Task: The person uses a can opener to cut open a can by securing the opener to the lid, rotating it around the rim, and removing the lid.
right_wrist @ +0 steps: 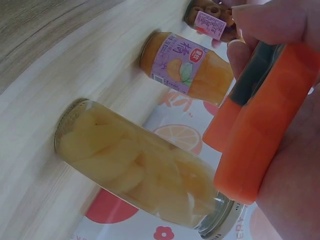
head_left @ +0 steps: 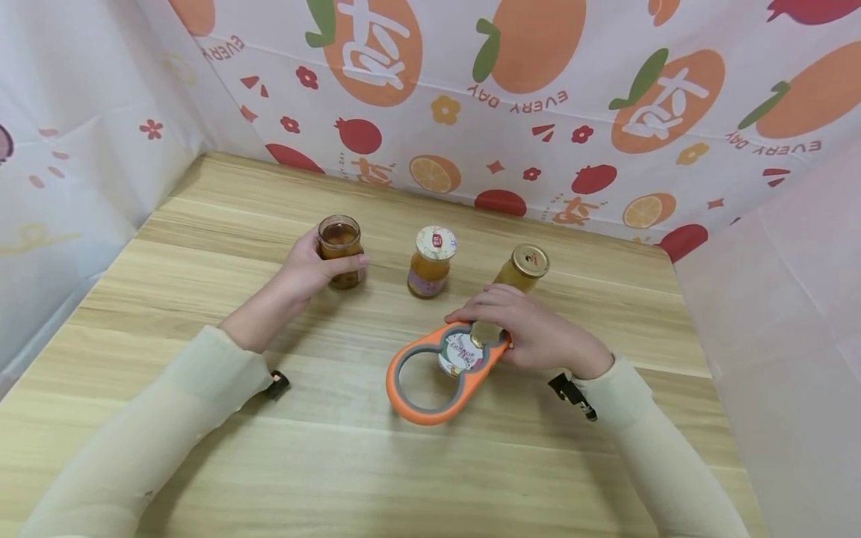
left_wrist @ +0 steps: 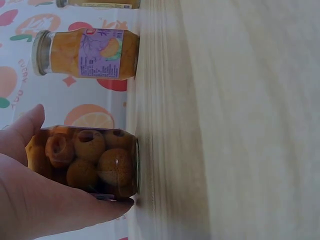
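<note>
My left hand (head_left: 306, 269) grips a lidless glass jar (head_left: 344, 280) standing on the table, thumb across its front. Round brown fruit (left_wrist: 115, 167) fills this jar in the left wrist view. My right hand (head_left: 531, 329) holds an orange jar opener (head_left: 403, 403) with a grey inner lining, tilted above the table. A white patterned lid (head_left: 460, 355) shows in the opener's middle opening. Just beyond the right hand stands a tall jar of pale yellow fruit pieces (right_wrist: 125, 160) with a gold lid (head_left: 530, 260), partly hidden by that hand in the head view.
Between the hands, farther back, a jar of orange fruit (head_left: 427, 273) stands closed under a white lid (head_left: 436, 243), with a purple label (right_wrist: 177, 62). Behind the wooden table (head_left: 309, 456) hangs a fruit-print cloth (head_left: 417, 127), with pale cloth at both sides.
</note>
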A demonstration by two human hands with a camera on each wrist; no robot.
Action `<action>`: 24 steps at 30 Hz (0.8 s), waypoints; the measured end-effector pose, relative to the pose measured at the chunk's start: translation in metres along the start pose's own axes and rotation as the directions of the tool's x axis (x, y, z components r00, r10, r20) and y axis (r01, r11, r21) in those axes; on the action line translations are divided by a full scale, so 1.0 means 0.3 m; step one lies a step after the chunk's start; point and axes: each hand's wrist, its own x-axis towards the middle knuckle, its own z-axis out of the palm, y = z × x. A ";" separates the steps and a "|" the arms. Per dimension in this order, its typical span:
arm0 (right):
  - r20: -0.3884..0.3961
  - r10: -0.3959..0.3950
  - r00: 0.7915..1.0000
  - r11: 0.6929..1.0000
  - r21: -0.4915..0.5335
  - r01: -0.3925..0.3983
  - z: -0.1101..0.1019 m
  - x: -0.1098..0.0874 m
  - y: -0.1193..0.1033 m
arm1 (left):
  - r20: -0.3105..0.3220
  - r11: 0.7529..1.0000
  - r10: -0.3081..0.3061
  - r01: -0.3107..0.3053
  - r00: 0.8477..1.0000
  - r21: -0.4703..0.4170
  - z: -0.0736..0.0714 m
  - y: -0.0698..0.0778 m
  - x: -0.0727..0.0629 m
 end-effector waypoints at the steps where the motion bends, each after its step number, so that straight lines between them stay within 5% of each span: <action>1: 0.000 0.000 1.000 1.000 0.001 0.000 0.001 -0.001 0.001 | -0.001 1.000 0.001 -0.001 1.000 -0.004 -0.001 -0.001 0.001; 24: -0.012 -0.015 1.000 1.000 0.002 0.015 0.004 -0.005 0.004 | -0.053 1.000 0.017 -0.017 0.998 -0.004 -0.020 -0.015 0.006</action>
